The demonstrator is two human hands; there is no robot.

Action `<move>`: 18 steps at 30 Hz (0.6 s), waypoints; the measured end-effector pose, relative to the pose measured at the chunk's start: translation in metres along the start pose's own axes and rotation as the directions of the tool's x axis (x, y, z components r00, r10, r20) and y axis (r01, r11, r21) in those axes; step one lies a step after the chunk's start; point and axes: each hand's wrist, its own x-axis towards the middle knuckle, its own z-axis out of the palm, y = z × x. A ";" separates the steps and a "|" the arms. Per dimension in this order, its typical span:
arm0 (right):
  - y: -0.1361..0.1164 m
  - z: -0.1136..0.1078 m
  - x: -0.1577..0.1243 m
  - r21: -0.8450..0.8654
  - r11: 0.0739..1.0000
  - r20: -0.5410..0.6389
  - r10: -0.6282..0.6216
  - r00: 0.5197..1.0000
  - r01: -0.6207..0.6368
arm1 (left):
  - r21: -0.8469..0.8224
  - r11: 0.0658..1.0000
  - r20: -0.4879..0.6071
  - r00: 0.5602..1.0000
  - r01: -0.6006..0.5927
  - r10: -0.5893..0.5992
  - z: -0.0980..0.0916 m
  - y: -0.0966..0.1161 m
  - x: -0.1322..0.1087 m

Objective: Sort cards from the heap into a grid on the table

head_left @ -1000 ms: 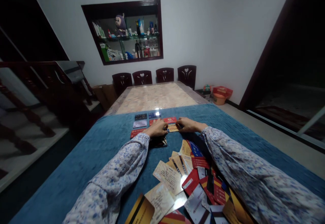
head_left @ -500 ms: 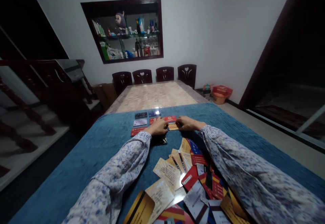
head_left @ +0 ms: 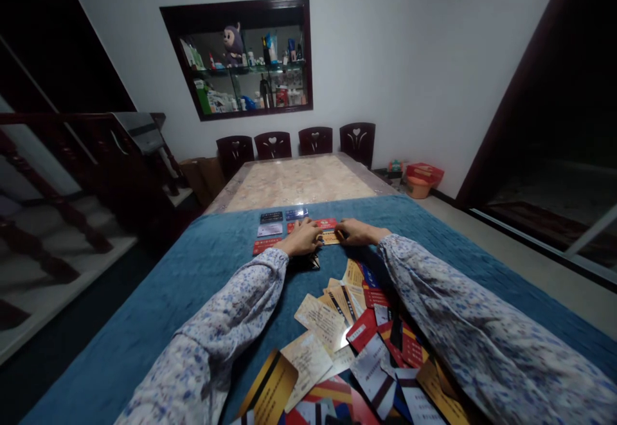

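A gold card lies on the blue cloth between my hands, just below a red card. The curled fingers of my left hand pinch its left end. At its right end, my right hand has thumb and fingers closed on the edge. Left of my hands, cards are laid out in rows: a black card, a blue card, a silver card and a red card. Dark-edged cards show partly beneath my left hand; how they are held is hidden.
A loose heap of overlapping cards spreads between my forearms. Blue cloth covers the near part of the table. Dark chairs stand at the far end, and an orange bucket sits on the floor at right.
The whole view has shifted slightly to the right and up. Both hands stay at the ends of the gold card, with only slight finger movement.
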 end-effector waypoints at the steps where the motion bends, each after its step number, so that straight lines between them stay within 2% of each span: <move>1: 0.000 0.000 0.000 -0.003 1.000 -0.003 0.005 1.000 -0.005 | 0.000 1.000 -0.007 1.000 -0.005 0.005 -0.001 0.001 -0.001; 11: -0.010 -0.018 -0.020 -0.018 1.000 -0.055 -0.006 0.998 0.005 | 0.010 0.990 -0.102 0.985 -0.140 0.141 -0.014 0.010 -0.034; 18: -0.033 -0.028 -0.046 -0.027 0.994 -0.095 -0.108 0.990 0.105 | -0.027 0.980 -0.147 0.971 -0.196 0.190 -0.015 0.018 -0.068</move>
